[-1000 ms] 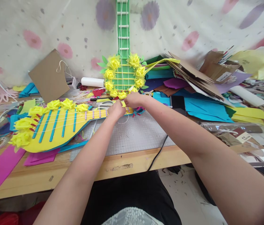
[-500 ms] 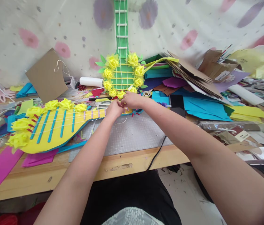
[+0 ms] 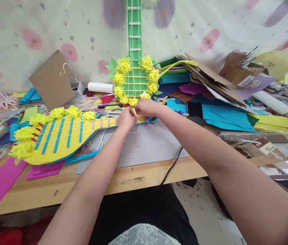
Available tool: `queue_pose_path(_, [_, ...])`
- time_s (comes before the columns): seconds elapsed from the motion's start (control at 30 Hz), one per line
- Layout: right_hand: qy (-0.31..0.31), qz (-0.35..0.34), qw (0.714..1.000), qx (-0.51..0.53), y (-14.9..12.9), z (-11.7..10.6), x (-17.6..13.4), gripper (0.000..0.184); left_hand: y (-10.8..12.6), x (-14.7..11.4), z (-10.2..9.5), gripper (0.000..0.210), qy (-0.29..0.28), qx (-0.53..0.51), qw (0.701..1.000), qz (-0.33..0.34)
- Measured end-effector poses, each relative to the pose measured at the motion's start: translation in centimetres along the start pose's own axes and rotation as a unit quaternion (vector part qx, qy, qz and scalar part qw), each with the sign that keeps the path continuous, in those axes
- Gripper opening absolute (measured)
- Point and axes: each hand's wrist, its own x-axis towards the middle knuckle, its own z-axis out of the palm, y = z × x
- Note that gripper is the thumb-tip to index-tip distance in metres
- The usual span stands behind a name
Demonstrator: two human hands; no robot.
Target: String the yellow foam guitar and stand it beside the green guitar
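Yellow card makes up the toy guitar [image 3: 64, 143] lying flat along the table [image 3: 123, 180], its wide body out to the left and its narrow neck running right until it passes behind both hands. Work at the far end of the neck appears to be the step in hand: fine fingering of the thin white string [image 3: 137, 131], which curls in a loose loop below the hands over the grey cutting mat [image 3: 159, 144]. As a judgement, the next move calls for small, even fingertip work, with the string held snug and the neck kept from sliding.

Both arms reach well forward, closing toward each other in a narrow V. The left hand [image 3: 126, 117] comes in low over the neck, knuckles up, fingers curled inward. The right hand [image 3: 145, 108] arches from the other side, wrist bent, fingers pointing down and left, so that the two sets of fingertips nearly meet. They look drawn together as if pinching, though what lies between them is too small to tell. Just right of the hands, short red sticks [image 3: 146, 123] poke out; scissors [image 3: 112, 113] lie just behind the neck, and a green toy guitar [image 3: 135, 86] stands upright beyond
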Motion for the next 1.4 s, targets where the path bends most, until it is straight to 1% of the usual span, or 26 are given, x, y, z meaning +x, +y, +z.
queue_pose_path(0.13, [-0.009,0.002,1.0,-0.004,-0.4,-0.2,-0.1,0.023,0.0,-0.1,-0.2,0.014,0.0,-0.007,1.0,0.021])
queue_pose_path(0.37, [-0.029,0.033,0.999,0.009,-0.7,-0.1,0.0,0.027,0.1,0.0,-0.3,0.012,-0.007,-0.002,1.0,0.015])
queue_pose_path(0.57, [-0.047,0.057,0.997,0.006,-0.2,0.7,0.7,0.026,-0.2,-1.1,1.0,0.017,0.095,0.05,0.992,0.067])
queue_pose_path(0.7, [-0.043,0.068,0.995,0.053,0.4,1.4,1.4,0.026,-0.6,-1.5,1.6,0.019,0.114,0.066,0.987,0.092])
queue_pose_path(0.83, [-0.043,0.079,0.994,0.063,0.5,1.2,1.6,0.026,-1.0,-1.5,1.9,0.018,0.132,0.063,0.981,0.125])
queue_pose_path(0.97, [-0.047,0.088,0.994,0.051,0.1,0.7,1.3,0.024,-1.3,-1.3,2.1,0.016,0.131,0.067,0.98,0.132])
queue_pose_path(1.07, [-0.056,0.09,0.993,0.055,0.1,0.6,1.1,0.023,-1.2,-1.2,2.0,0.016,0.122,0.075,0.982,0.125])
queue_pose_path(1.17, [-0.051,0.09,0.993,0.057,0.1,0.6,0.8,0.023,-1.0,-1.2,1.7,0.017,0.109,0.081,0.983,0.123])
queue_pose_path(1.23, [-0.024,0.087,0.995,0.046,-0.1,0.6,0.4,0.026,-0.9,-1.2,1.5,0.017,0.103,0.084,0.983,0.123])
queue_pose_path(1.33, [0.075,0.075,0.994,0.011,-0.4,0.7,-0.6,0.03,-0.8,-1.2,1.3,0.017,0.091,0.087,0.985,0.116])
queue_pose_path(1.4, [0.128,0.061,0.99,-0.008,-0.7,0.8,-1.3,0.024,-0.8,-1.1,1.2,0.017,0.078,0.086,0.988,0.106])
